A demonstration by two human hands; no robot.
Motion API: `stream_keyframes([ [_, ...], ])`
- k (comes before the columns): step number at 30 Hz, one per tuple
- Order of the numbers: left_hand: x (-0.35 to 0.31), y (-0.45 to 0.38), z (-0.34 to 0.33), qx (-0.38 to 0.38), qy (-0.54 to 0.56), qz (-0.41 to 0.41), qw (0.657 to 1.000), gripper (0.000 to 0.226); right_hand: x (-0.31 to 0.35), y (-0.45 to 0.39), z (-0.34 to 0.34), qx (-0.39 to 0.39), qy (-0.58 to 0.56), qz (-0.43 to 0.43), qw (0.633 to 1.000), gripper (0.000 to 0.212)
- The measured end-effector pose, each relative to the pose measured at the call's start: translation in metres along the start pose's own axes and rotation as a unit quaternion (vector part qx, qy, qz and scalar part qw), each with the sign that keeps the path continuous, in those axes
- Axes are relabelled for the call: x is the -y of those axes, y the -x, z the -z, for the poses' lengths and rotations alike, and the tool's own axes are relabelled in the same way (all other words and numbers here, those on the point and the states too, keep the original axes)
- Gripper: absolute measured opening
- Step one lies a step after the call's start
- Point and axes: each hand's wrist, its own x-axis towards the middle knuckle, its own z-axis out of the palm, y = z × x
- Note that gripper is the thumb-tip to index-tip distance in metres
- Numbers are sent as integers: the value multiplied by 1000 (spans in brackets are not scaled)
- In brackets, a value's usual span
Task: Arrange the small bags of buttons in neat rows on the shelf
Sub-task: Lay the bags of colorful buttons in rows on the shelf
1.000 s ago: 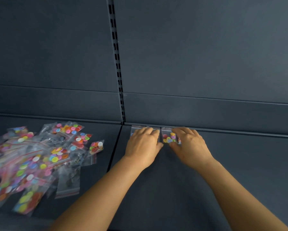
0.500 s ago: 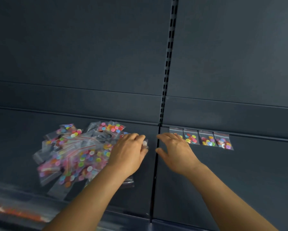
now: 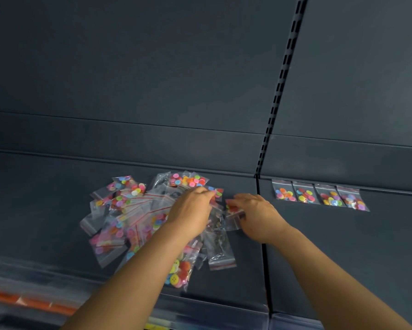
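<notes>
Where the left hand [image 3: 192, 211] lies on the pile [image 3: 138, 215] of button bags, its fingertips are curled onto a bag and hidden, so what it grips is unclear. Beside it, just apart, the right hand [image 3: 257, 214] pinches one small bag [image 3: 233, 210], part covered by its fingers, long axis running toward the camera. Both sit on the dark shelf [image 3: 57, 198]. Right of the seam, four bags [image 3: 319, 196] lie flat in a row at the back wall, seals pointing to the wall. Blur smears the shelf's front edge.
</notes>
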Motion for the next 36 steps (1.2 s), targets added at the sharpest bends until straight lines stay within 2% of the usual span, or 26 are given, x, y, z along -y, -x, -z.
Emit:
stream_keyframes([
  [8, 8, -24, -3, 6, -16, 5, 1000, 34, 4, -7, -9, -98, -60, -44, 992, 30],
  [14, 8, -31, -7, -4, 37, 2, 999, 22, 4, -8, -12, -130, -86, -79, 985, 21],
  [19, 7, -31, -7, -8, 38, -52, 998, 24, 5, -8, -11, -174, -97, -128, 971, 20],
  [24, 8, -25, -11, -65, 95, -52, 992, 10, 7, -2, -8, -209, -125, -136, 960, 16],
  [27, 9, -24, -11, -79, 109, -75, 988, 19, 7, 1, -6, -224, -128, -131, 957, 16],
  [29, 8, -23, -11, -94, 108, -85, 986, 13, 6, 2, -6, -227, -127, -129, 957, 16],
  [34, 5, -20, -5, -193, 120, -69, 971, 10, 6, 5, -5, -243, -154, -138, 948, 15],
  [36, 1, -18, 1, -200, 131, -77, 968, 15, 6, 6, -3, -253, -172, -144, 941, 15],
])
